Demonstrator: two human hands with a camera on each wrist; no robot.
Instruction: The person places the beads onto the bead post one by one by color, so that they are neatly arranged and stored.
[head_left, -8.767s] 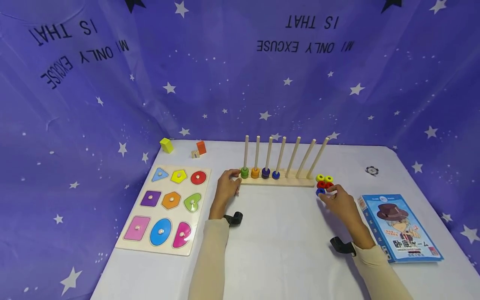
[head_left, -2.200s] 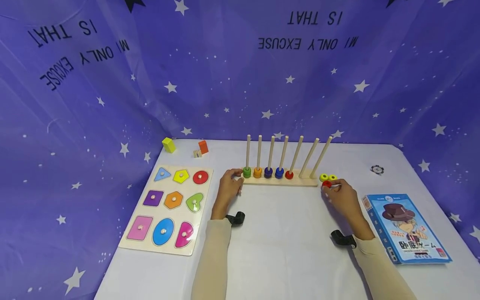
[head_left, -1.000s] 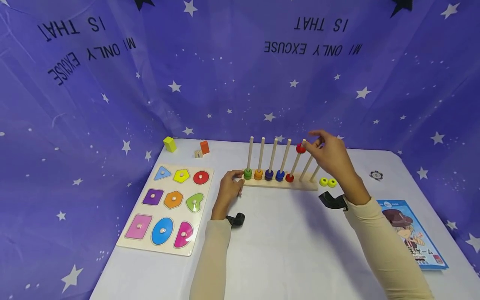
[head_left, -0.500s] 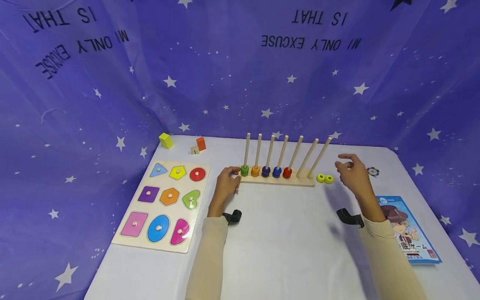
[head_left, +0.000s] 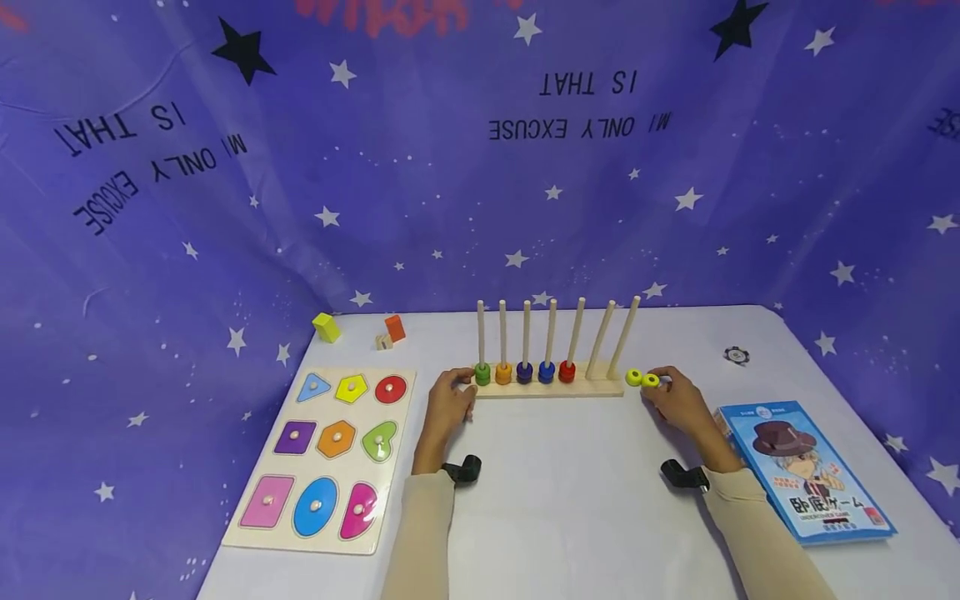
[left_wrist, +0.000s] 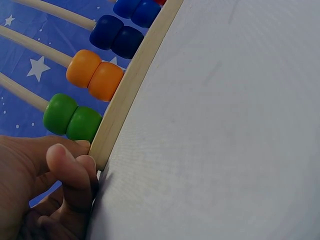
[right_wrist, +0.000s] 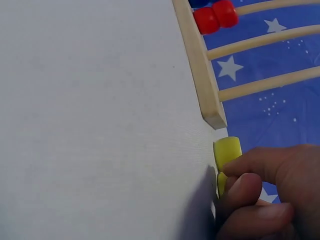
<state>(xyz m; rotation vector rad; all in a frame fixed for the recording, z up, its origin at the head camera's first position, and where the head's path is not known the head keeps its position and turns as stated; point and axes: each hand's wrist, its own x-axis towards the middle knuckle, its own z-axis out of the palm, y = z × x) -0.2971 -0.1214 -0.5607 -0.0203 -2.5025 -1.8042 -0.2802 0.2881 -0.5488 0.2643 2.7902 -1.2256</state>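
Observation:
A wooden bead stacker stands on the table, its long base carrying several upright pegs. From left to right, pairs of green beads, orange beads, dark purple beads, blue beads and red beads sit low on their pegs. The two rightmost pegs are bare. My left hand grips the left end of the base between thumb and finger. Just right of the base lie two yellow beads; my right hand pinches the farther right one, partly hidden by fingers in the right wrist view.
A shape puzzle board lies at left. Behind it are a yellow block, an orange block and a small wooden cube. At right lie a blue game box and a black-and-white chip.
A second blue bead and two red beads went from the table onto pegs. The right hand released the last red bead, then came down to the yellow beads. The left hand stayed on the base.

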